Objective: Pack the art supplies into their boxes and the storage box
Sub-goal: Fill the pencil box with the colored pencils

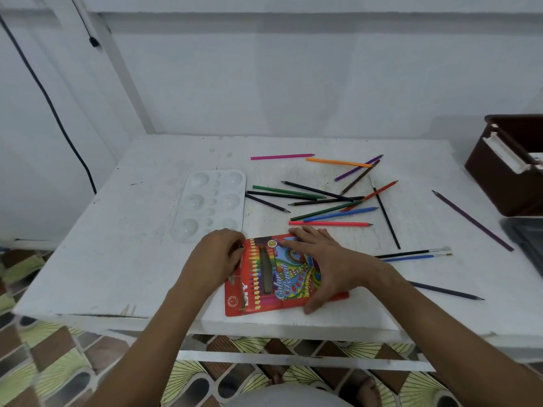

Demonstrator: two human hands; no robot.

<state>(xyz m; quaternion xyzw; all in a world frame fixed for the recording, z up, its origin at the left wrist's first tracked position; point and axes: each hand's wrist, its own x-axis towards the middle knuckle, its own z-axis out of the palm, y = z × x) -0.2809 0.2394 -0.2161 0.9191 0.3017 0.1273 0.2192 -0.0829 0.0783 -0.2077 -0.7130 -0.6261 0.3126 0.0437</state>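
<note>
A red color pencil box (pixel 264 277) lies flat near the front edge of the white table (pixel 117 259). My right hand (pixel 329 259) presses flat on its right part, fingers spread over it. My left hand (pixel 217 254) grips the box's left end with curled fingers. Several loose colored pencils (pixel 323 201) lie scattered beyond the box. Two paintbrushes (pixel 417 254) rest to the right. A white paint palette (pixel 211 201) sits left of the pencils. A brown storage box (pixel 505 171) stands at the right edge.
A long purple pencil (pixel 473 220) and a dark pencil (pixel 446 290) lie apart on the right side. A grey tray corner (pixel 526 239) shows at the far right. A white wall stands behind the table; a black cable (pixel 58 118) hangs at left.
</note>
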